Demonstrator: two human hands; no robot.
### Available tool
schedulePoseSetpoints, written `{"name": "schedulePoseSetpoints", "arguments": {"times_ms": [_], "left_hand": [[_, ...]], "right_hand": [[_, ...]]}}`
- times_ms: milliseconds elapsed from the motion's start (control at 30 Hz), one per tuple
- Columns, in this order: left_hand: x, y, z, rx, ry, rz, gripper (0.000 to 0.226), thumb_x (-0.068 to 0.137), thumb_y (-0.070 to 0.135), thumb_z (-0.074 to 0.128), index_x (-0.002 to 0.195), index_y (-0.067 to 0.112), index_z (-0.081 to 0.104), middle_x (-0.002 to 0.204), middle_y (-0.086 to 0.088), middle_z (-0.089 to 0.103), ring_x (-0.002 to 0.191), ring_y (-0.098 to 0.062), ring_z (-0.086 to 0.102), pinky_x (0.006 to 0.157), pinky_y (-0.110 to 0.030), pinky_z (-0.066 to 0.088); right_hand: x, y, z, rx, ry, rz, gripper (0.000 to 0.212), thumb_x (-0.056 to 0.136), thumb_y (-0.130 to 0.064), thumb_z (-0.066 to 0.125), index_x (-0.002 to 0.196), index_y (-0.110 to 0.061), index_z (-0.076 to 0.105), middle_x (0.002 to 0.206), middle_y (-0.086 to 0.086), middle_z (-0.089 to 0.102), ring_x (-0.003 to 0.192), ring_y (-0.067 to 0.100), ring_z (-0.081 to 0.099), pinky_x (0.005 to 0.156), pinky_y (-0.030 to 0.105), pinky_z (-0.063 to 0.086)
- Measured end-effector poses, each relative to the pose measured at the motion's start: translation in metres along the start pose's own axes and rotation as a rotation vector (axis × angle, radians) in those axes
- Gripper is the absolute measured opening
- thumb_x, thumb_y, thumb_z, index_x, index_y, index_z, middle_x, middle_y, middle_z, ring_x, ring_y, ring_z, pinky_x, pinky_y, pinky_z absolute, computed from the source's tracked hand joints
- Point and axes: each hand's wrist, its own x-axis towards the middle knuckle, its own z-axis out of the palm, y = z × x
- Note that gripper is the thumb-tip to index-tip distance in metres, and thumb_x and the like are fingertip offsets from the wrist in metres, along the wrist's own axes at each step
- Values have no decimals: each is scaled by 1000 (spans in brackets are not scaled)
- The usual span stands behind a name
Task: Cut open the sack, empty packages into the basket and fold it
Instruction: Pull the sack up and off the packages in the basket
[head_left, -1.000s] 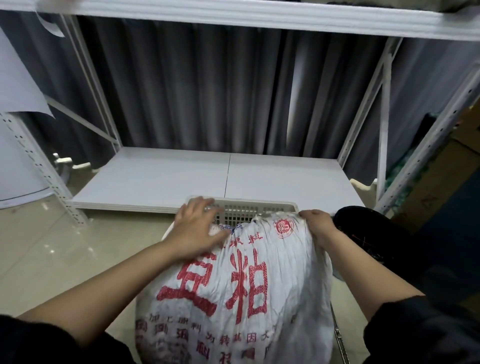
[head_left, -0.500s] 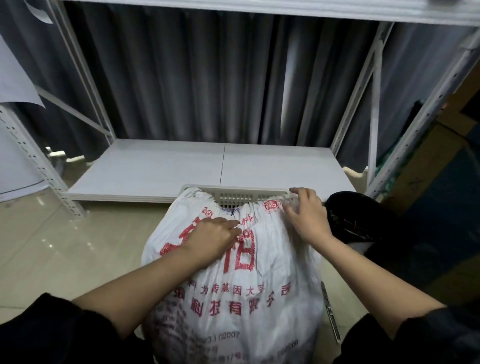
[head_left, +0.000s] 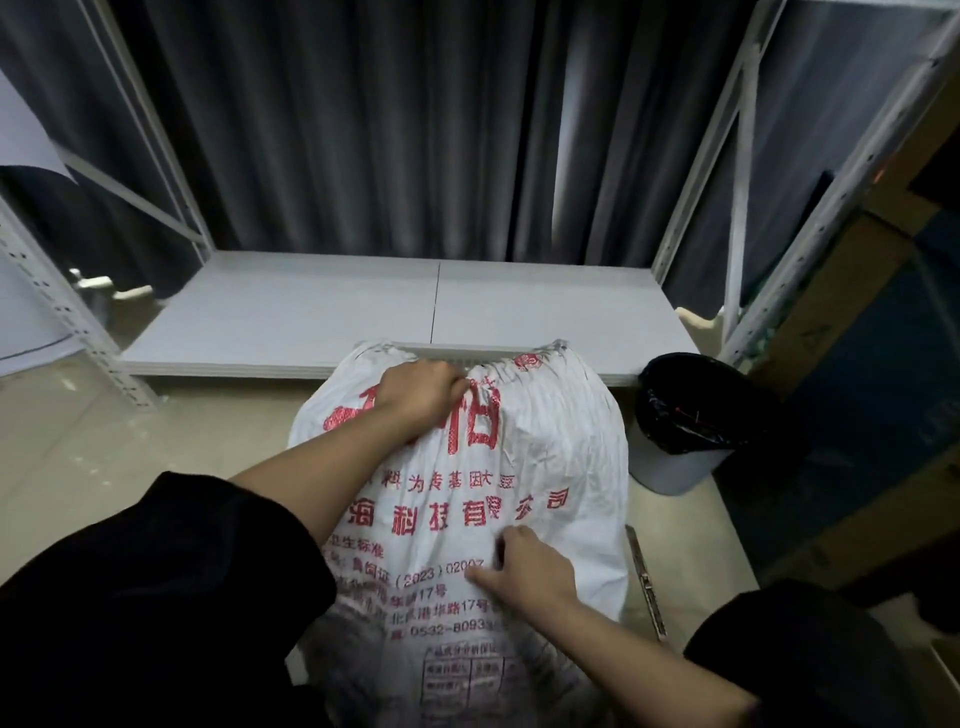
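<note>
A full white woven sack (head_left: 550, 457) with red printing lies tipped forward in front of me, its gathered mouth end over the far rim of a white slotted basket (head_left: 457, 351). The sack hides almost all of the basket. My left hand (head_left: 418, 392) is clenched on the sack's fabric near the mouth end. My right hand (head_left: 524, 569) presses on the sack's near part, fingers bunching the fabric. No packages show.
A low white shelf board (head_left: 322, 317) of a metal rack lies just beyond the basket, dark curtains behind it. A bin with a black liner (head_left: 691, 415) stands at the right. A thin metal tool (head_left: 645, 582) lies on the tiled floor beside the sack.
My right hand left the sack's mouth edge and came back to its near part. My left hand slid to the middle of the sack and clenched. The sack tipped further over the basket.
</note>
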Motion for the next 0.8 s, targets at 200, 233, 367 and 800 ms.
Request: {"name": "schedulePoseSetpoints", "arguments": {"times_ms": [200, 233, 367, 800], "left_hand": [[-3, -7, 2, 45, 102, 22, 36, 98, 36, 41, 126, 22, 57, 128, -5, 59, 110, -26, 59, 88, -38, 50], [-4, -9, 2, 80, 145, 55, 40, 96, 35, 43, 133, 22, 51, 137, -6, 52, 119, -26, 54, 98, -40, 44], [-21, -13, -1, 111, 201, 119, 56, 93, 39, 48, 145, 23, 33, 152, -8, 31, 138, -26, 32, 115, -44, 17], [-115, 18, -1, 36, -38, 165, 86, 77, 80, 39, 138, 21, 35, 158, -2, 13, 146, -20, 10, 119, -44, -1]], "right_hand": [[2, 8, 9, 207, 100, -223, 29, 97, -32, 44, 71, -26, 33, 72, -9, 41, 74, 17, 46, 67, 34, 38], [-3, 11, 7, 219, 134, -269, 24, 98, -32, 42, 77, -23, 37, 74, -9, 44, 76, 18, 48, 67, 34, 37], [-15, 9, -15, 430, 286, -354, 19, 101, -29, 38, 83, -25, 42, 80, -6, 53, 76, 11, 53, 69, 29, 41], [48, -57, -128, 793, 498, -199, 21, 101, -22, 32, 93, -9, 46, 91, 8, 53, 85, 21, 47, 75, 33, 35]]}}
